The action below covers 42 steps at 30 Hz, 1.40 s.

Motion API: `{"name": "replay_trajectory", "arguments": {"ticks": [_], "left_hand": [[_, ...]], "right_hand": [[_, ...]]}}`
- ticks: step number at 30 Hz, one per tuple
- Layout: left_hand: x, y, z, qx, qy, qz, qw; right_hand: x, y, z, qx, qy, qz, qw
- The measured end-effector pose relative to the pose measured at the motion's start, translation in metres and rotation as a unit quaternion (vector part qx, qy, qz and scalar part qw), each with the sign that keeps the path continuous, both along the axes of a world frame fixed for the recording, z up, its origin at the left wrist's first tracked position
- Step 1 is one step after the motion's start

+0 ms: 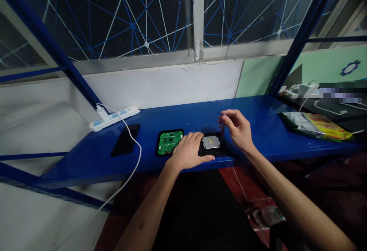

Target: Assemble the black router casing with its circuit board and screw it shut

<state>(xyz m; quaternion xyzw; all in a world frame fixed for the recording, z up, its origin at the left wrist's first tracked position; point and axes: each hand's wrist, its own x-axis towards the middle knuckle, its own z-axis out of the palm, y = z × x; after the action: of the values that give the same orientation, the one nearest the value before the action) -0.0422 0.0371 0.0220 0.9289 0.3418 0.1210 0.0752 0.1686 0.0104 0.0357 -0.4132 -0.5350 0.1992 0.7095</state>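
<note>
On the blue tabletop, a black case half (pixel 211 152) carries a silver metal plate (pixel 209 143) with a small yellowish patch. My left hand (pixel 189 149) lies flat across its left side, fingers stretched out and thumb along the near edge. Just left of that hand sits a green circuit board (pixel 169 143) in another black case half, its right edge partly covered by my fingers. My right hand (pixel 238 130) pinches a slim, reddish translucent screwdriver (pixel 222 127). The tool stands nearly upright, its lower end at the right edge of the metal plate; exact tip contact cannot be made out.
To the left are a black phone (pixel 125 140) and a white power strip (pixel 114 118), with a white cable (pixel 139 148) hanging over the front edge. A shiny food packet (pixel 317 126) lies at the right. Blue shelf posts flank the table; a plastic bottle (pixel 268 216) is below.
</note>
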Motion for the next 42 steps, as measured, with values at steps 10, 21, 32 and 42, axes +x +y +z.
{"name": "replay_trajectory", "arguments": {"ticks": [10,21,32,42], "left_hand": [[0.001,-0.001,0.002,0.008,-0.005,-0.005,1.0],[0.001,-0.002,0.001,0.006,0.0,-0.001,1.0],[0.002,-0.001,0.002,0.004,0.006,0.004,1.0],[0.001,0.0,0.001,0.003,0.006,0.006,1.0]], "right_hand": [[-0.005,-0.009,0.002,0.021,0.0,0.072,0.997],[-0.009,-0.005,0.007,0.018,0.015,0.001,1.0],[-0.004,-0.008,0.0,0.02,-0.022,-0.004,1.0],[-0.01,-0.014,0.001,-0.012,0.002,0.051,0.999]]}}
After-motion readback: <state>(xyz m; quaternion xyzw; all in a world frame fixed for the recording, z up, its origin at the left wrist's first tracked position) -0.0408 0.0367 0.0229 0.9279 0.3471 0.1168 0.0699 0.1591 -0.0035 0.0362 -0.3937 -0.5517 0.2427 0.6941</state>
